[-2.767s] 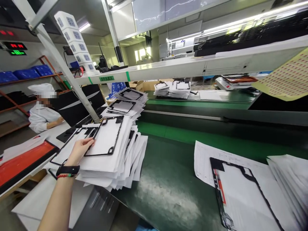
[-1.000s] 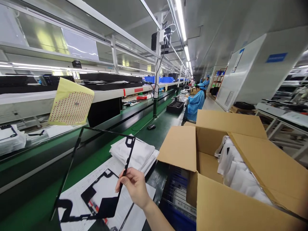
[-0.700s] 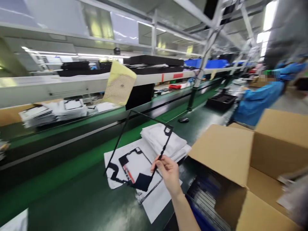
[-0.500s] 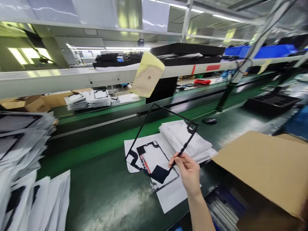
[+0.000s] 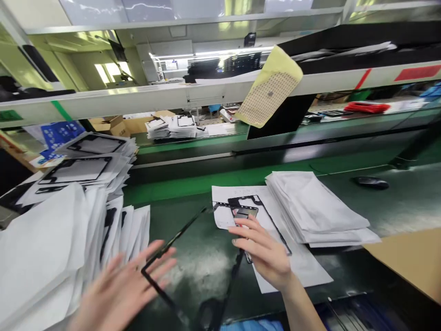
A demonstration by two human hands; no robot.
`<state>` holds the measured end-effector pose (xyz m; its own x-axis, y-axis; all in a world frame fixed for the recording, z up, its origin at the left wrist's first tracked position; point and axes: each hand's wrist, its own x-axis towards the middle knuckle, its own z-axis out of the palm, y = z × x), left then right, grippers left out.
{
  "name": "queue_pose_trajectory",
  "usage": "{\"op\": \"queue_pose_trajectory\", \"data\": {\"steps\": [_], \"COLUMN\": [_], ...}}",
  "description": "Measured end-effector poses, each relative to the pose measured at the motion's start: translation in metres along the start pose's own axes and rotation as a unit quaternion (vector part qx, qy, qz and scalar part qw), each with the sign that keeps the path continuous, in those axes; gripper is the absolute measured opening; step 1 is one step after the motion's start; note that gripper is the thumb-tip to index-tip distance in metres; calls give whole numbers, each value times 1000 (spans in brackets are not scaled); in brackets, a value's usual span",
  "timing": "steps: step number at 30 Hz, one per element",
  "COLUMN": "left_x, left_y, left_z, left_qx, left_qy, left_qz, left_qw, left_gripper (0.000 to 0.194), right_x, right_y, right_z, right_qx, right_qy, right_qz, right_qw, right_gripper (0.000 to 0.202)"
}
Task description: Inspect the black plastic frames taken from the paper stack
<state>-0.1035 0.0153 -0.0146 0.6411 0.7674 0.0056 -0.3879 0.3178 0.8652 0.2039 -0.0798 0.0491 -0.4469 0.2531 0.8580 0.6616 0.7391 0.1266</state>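
Observation:
A thin black rectangular frame (image 5: 181,232) hangs tilted in the air between my hands, its lower part blurred. My right hand (image 5: 263,253) has its curved fingers on the frame's right side; the thumb is hidden. At the left, my left hand (image 5: 127,285) is smeared but its fingers are spread, palm up, with the frame's left corner across them. I cannot tell whether they touch. Under my right hand a second black frame (image 5: 275,224) lies on a white paper sheet (image 5: 296,271), partly covered.
A stack of white sheets (image 5: 313,207) lies right of the second frame. Piles of white sheets with black frames (image 5: 93,170) fill the left side. A black computer mouse (image 5: 371,182) sits farther right, beyond a cardboard box (image 5: 409,259). A yellow card (image 5: 272,87) hangs from the shelf rail.
My left hand has come into view at the lower left. My right hand has carried the black frame lower and closer, and its tilt has changed. The camera view has swung left.

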Motion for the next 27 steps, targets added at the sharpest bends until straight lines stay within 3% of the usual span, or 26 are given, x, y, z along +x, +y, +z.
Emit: {"op": "queue_pose_trajectory", "data": {"steps": [2, 3, 6, 8, 11, 13, 15, 17, 20, 23, 27], "left_x": [20, 30, 51, 58, 65, 69, 72, 69, 57, 41, 20], "left_y": [-10, -14, -24, -31, -46, -57, -65, -67, -57, -37, -15], "left_z": [13, 19, 30, 33, 38, 41, 44, 48, 59, 77, 101], "left_qx": [-124, -137, -84, -45, -26, -7, 23, 54, 126, 203, 258], "left_qy": [-59, -65, -41, -22, 3, 20, 29, 36, 56, 51, 63], "left_qz": [-69, -67, 34, 93, 156, 203, 246, 281, 348, 449, 567], "left_qw": [988, 986, 995, 994, 987, 979, 968, 958, 927, 869, 779], "left_gripper": [66, 60, 49, 48, 50, 50, 48, 43, 39, 42, 41], "right_x": [2, 1, -12, -24, -35, -36, -31, -24, -15, -9, -3], "right_y": [-8, -10, -4, 8, 27, 34, 35, 31, 19, 5, -8], "right_z": [2, 2, 6, 15, 33, 43, 47, 47, 46, 47, 52], "right_qx": [-19, -27, -25, 38, 219, 322, 353, 334, 295, 278, 329], "right_qy": [-58, -72, -43, 0, 64, 101, 146, 187, 227, 233, 229], "right_qz": [-35, -40, 7, 115, 297, 364, 392, 389, 331, 270, 232], "right_qw": [998, 996, 999, 993, 927, 868, 837, 838, 867, 892, 886], "right_gripper": [33, 33, 37, 37, 35, 42, 42, 26, 26, 16, 10]}}
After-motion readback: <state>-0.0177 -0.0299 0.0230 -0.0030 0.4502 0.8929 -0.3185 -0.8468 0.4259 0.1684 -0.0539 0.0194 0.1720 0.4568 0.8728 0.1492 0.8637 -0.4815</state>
